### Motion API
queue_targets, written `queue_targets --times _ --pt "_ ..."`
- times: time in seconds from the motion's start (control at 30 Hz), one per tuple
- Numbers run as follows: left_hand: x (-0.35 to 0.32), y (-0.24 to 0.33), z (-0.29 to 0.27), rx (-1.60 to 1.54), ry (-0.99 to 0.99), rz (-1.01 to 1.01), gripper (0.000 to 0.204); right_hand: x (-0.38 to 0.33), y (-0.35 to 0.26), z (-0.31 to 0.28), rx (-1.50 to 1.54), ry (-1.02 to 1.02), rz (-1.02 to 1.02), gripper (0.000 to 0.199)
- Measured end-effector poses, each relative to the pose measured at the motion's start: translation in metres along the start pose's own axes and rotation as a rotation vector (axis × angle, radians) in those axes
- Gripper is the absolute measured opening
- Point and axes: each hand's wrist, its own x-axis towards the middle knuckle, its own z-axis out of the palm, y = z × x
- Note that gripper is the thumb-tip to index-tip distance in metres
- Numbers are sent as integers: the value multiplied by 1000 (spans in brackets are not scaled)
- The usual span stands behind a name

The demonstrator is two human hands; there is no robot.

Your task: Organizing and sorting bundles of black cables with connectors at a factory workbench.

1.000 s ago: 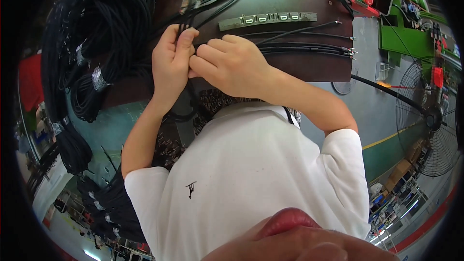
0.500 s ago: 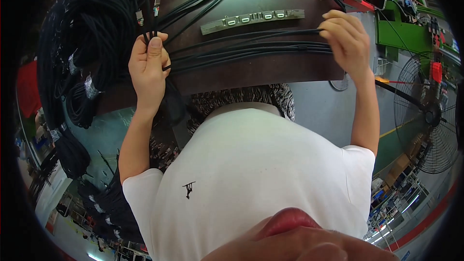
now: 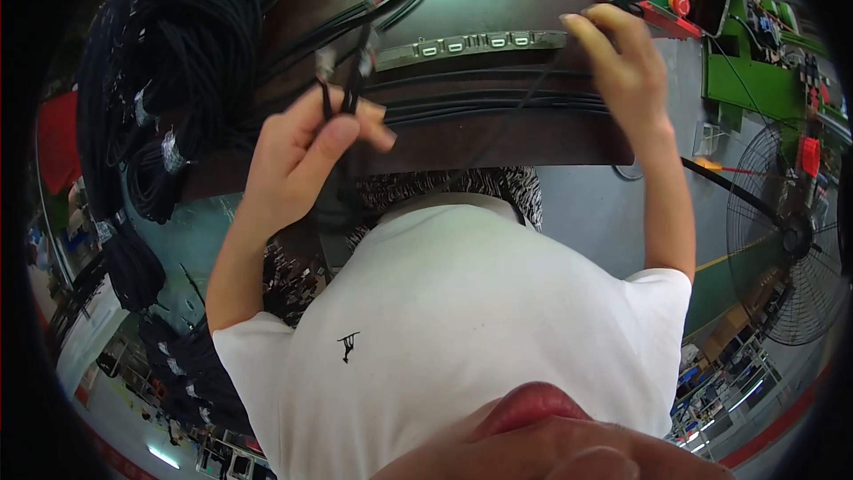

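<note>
In the middle left, the left hand pinches thin black cables over the brown workbench. At upper right, the right hand grips one black cable.

Brown workbench; black cables; connector strip

Black cables cross a glossy dark brown desk with a silver-grey metal strip. The shirt is white; a green machine and a red button show at right.
</note>
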Motion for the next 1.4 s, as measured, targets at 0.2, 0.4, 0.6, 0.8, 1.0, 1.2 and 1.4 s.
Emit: queue_targets --times 0.2,0.4,0.6,0.8,1.0,1.2,1.4 --pt "24 9 46 -761 209 -307 26 48 -82 52 611 106 49 23" --pt "18 -13 50 -950 224 -376 26 50 -89 58 630 39 146 22" --pt "16 -12 49 -930 183 -385 28 59 -81 48 601 -108 99 24" --pt "15 5 46 -902 29 -533 37 69 -75 16 183 69 -258 20" --pt "-27 8 -24 110 59 -354 30 26 -7 -31 -293 48 51 17" --pt "-18 -22 -70 373 326 -142 25 48 -39 -1 -134 -168 57 32" --pt "-12 -49 -59 380 558 186 26 113 -197 72 517 -150 -175 11"
